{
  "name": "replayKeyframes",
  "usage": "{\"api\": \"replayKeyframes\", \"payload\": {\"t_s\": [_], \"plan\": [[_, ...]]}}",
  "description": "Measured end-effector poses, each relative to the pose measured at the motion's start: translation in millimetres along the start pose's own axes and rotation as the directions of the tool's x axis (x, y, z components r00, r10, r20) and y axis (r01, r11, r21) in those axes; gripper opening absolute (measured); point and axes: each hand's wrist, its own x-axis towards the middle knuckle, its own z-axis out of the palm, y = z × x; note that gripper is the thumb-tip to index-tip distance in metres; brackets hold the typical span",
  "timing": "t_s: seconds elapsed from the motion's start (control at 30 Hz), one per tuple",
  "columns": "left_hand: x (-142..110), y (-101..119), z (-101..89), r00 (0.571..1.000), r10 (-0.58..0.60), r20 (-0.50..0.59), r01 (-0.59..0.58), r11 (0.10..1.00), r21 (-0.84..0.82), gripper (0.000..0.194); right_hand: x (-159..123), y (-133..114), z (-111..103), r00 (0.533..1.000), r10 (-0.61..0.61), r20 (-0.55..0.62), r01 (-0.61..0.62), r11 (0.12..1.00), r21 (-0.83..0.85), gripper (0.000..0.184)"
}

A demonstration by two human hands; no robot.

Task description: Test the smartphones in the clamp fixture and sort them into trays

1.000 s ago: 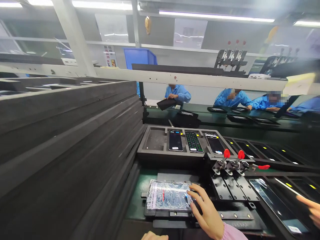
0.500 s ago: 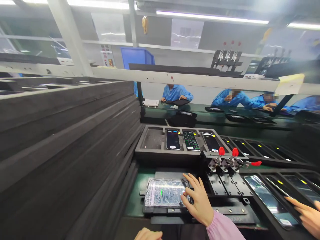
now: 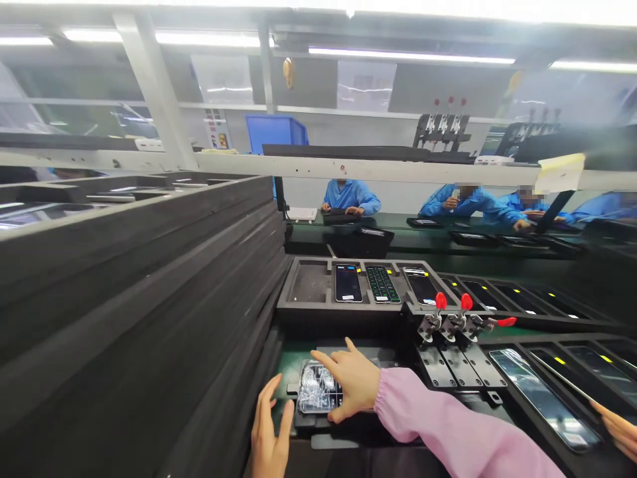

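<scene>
A phone in wrinkled clear film (image 3: 314, 392) lies screen up on a black fixture (image 3: 308, 421), its lit screen showing a grid of icons. Over the right part of that phone reaches my right hand (image 3: 355, 378), in a pink sleeve, index finger and thumb spread apart. It covers much of the screen; whether a fingertip touches the glass I cannot tell. My left hand (image 3: 270, 431) is at the left edge of the fixture, thumb and fingers apart, holding nothing. To the right stand toggle clamps with red knobs (image 3: 450, 325) on metal plates.
Behind the fixture, a grey foam tray (image 3: 311, 307) holds several phones. A tall stack of dark trays (image 3: 219, 265) rises at left. More phones (image 3: 542, 398) lie in trays at right, where another person's hand (image 3: 617, 425) touches one. People in blue (image 3: 351, 196) sit across.
My right hand has moved left across the phone. My left hand has come up beside the fixture. The screen now shows an icon grid. The view has tilted up slightly.
</scene>
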Motion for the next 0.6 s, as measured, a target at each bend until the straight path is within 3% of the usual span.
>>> {"api": "replayKeyframes", "payload": {"t_s": [0.07, 0.13, 0.23, 0.3, 0.37, 0.43, 0.5, 0.6], "plan": [[10.8, -4.4, 5.3, 0.996, -0.084, 0.034, 0.087, 0.993, -0.077, 0.039, 5.0, 1.8, -2.1, 1.0, -0.01, 0.024, 0.01, 1.0, -0.004, 0.11], [16.5, -7.0, 9.9, 0.992, -0.116, 0.059, 0.123, 0.982, -0.144, 0.04, 5.1, 3.5, -11.8, 0.999, 0.044, -0.026, -0.042, 0.996, 0.074, 0.109], [17.9, -10.1, 14.5, 0.99, -0.138, 0.028, 0.14, 0.97, -0.198, 0.044, 17.7, 7.5, -46.1, 0.941, 0.268, -0.206, -0.196, 0.929, 0.313, 0.105], [17.1, -12.2, 16.8, 0.989, -0.145, -0.005, 0.141, 0.967, -0.213, 0.045, 45.0, 14.3, -79.4, 0.857, 0.446, -0.257, -0.291, 0.832, 0.472, 0.102], [16.3, -14.4, 18.6, 0.989, -0.149, -0.022, 0.14, 0.966, -0.219, 0.046, 85.9, 26.5, -113.2, 0.779, 0.597, -0.192, -0.419, 0.723, 0.55, 0.101], [15.9, -16.8, 19.8, 0.988, -0.149, -0.026, 0.14, 0.966, -0.219, 0.048, 130.4, 42.0, -139.1, 0.746, 0.651, -0.142, -0.488, 0.679, 0.548, 0.099], [15.8, -19.6, 20.5, 0.989, -0.143, -0.029, 0.134, 0.968, -0.212, 0.048, 167.6, 55.4, -151.9, 0.711, 0.696, -0.098, -0.562, 0.647, 0.515, 0.091], [16.4, -25.7, 21.9, 0.99, -0.137, -0.036, 0.127, 0.973, -0.191, 0.048, 199.8, 61.6, -146.7, 0.686, 0.717, -0.127, -0.609, 0.661, 0.438, 0.053]]}}
